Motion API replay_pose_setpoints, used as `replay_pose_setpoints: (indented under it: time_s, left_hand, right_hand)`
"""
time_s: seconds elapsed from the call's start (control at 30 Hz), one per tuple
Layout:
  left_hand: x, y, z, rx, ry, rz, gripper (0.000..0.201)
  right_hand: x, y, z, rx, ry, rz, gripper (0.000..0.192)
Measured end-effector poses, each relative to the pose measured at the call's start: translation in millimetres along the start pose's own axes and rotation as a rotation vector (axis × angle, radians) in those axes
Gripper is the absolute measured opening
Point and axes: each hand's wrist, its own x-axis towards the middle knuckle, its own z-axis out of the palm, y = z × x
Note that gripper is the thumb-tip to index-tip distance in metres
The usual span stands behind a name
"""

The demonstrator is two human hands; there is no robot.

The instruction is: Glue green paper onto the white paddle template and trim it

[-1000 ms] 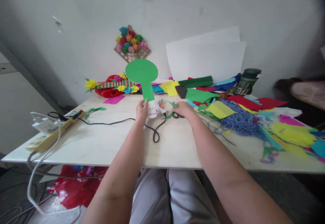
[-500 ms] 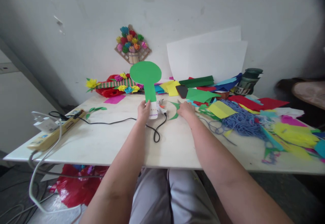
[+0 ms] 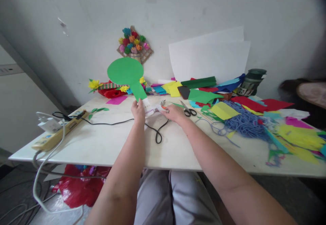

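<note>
My left hand point(image 3: 138, 110) grips the stem of a green paper cut-out point(image 3: 126, 72) with a round top, tilted to the left above the white table point(image 3: 102, 143). A white tube point(image 3: 147, 104) sits at the base of the stem by my fingers. My right hand point(image 3: 173, 112) rests on a white glue gun point(image 3: 160, 108) with orange parts, whose black cord point(image 3: 157, 132) loops toward the table's front. Black-handled scissors point(image 3: 188, 111) lie just right of that hand.
A power strip point(image 3: 59, 132) with a white plug lies at the left edge. Coloured paper sheets point(image 3: 224, 110), blue yarn point(image 3: 246, 123) and scraps cover the right half. Paper flowers point(image 3: 112, 88), white boards point(image 3: 211, 58) and a dark jar point(image 3: 251, 80) stand along the wall.
My left hand has tipped the green cut-out to the left. My right hand has moved left from the scissors onto the glue gun, leaving the scissors uncovered.
</note>
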Motion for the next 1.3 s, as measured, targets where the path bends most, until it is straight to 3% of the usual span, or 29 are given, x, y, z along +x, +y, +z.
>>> replay_pose_setpoints:
  time_s: [0.13, 0.33, 0.63, 0.93, 1.13, 1.3]
  left_hand:
    - [-1, 3, 0.3, -0.036, 0.045, -0.018, 0.019]
    - [-6, 9, 6.5, -0.064, 0.003, -0.033, 0.017]
    - [-2, 10, 4.4, -0.092, -0.091, -0.065, 0.019]
    - [4, 12, 1.7, -0.108, -0.025, -0.122, 0.020]
    - [-3, 11, 6.1, -0.092, -0.107, -0.150, 0.020]
    - [-10, 5, 12.2, -0.099, -0.238, -0.195, 0.024]
  right_hand:
    - [-2, -6, 5, -0.054, -0.047, 0.005, 0.053]
    - [0, -3, 13, -0.088, -0.008, -0.041, 0.041]
    - [18, -17, 17, -0.080, 0.012, -0.013, 0.041]
    - [51, 13, 15, -0.078, -0.052, 0.049, 0.035]
    - [45, 25, 19, -0.045, 0.090, 0.065, 0.039]
    - [37, 50, 6, -0.063, 0.300, 0.220, 0.037]
